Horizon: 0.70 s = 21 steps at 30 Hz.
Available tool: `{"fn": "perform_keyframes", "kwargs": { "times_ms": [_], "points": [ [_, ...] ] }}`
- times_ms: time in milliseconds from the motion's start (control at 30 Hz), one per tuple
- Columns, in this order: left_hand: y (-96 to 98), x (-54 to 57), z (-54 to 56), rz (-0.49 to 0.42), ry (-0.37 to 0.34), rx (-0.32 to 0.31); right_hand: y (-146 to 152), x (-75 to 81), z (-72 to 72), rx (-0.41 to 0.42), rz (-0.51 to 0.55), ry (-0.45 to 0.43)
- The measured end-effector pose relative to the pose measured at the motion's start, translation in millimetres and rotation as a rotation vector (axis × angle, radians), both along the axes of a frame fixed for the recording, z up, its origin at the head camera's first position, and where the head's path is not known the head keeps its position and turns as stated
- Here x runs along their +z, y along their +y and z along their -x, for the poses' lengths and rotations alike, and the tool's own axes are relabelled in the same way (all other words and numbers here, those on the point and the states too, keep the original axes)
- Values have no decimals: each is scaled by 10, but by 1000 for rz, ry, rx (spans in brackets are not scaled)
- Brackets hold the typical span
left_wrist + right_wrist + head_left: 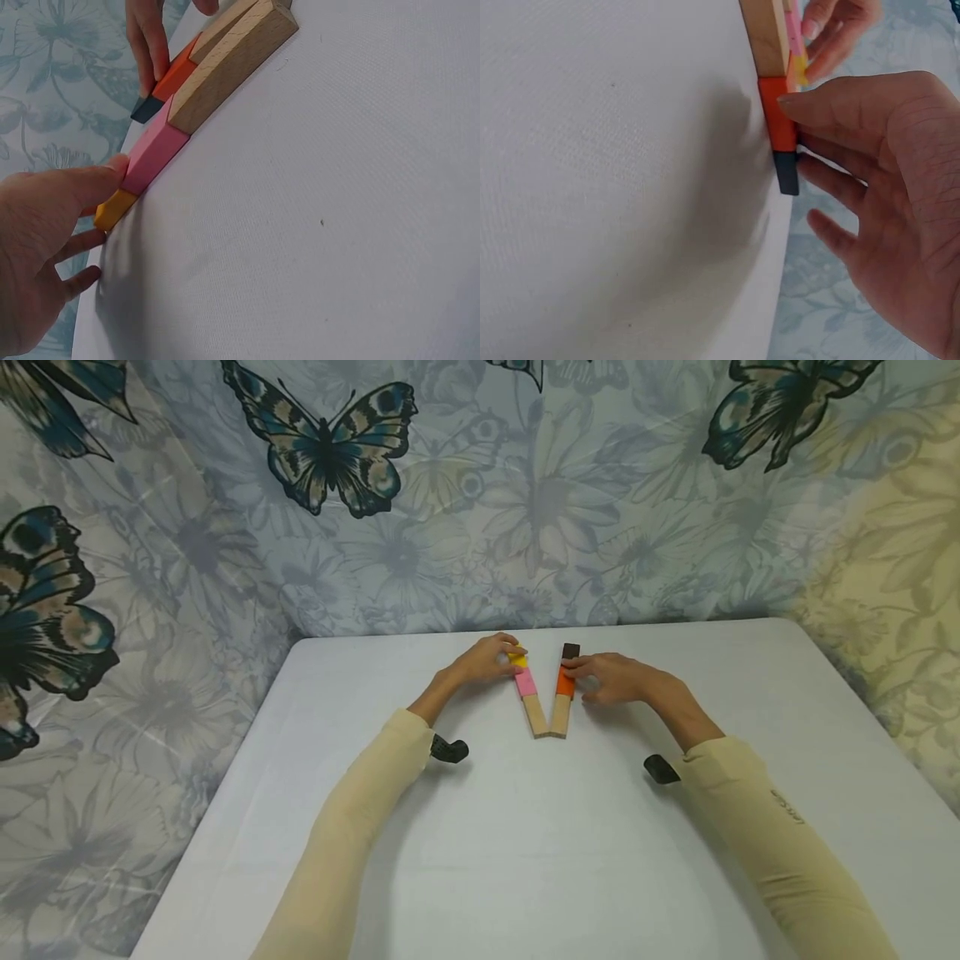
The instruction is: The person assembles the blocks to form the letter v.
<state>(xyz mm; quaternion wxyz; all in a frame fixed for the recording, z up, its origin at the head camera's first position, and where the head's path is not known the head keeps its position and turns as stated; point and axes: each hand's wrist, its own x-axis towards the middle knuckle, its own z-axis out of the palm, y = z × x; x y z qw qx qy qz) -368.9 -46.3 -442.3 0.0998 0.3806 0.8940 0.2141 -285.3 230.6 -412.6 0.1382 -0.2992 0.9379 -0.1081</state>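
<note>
Two rows of wooden blocks form a V on the white table. The left row has a plain wood block, a pink block and a yellow block at its far end. My left hand pinches the yellow end, thumb at the pink block's edge. In the right row a plain wood block leads to an orange block and a black block. My right hand grips the orange block, thumb on its near side and fingers across by the black one. The plain blocks meet at the near point.
The white table ends close behind the blocks, at a cloth backdrop printed with butterflies and flowers. Black pieces stick out at both sleeve cuffs.
</note>
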Motion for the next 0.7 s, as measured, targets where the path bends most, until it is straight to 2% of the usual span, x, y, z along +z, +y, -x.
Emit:
{"fn": "perform_keyframes", "kwargs": {
  "times_ms": [300,700],
  "points": [
    [-19,9,-61,-36,-15,19,-52,35,44,13,-26,78],
    [43,51,-127,10,-11,36,17,-22,29,-31,30,138]
  ]
}}
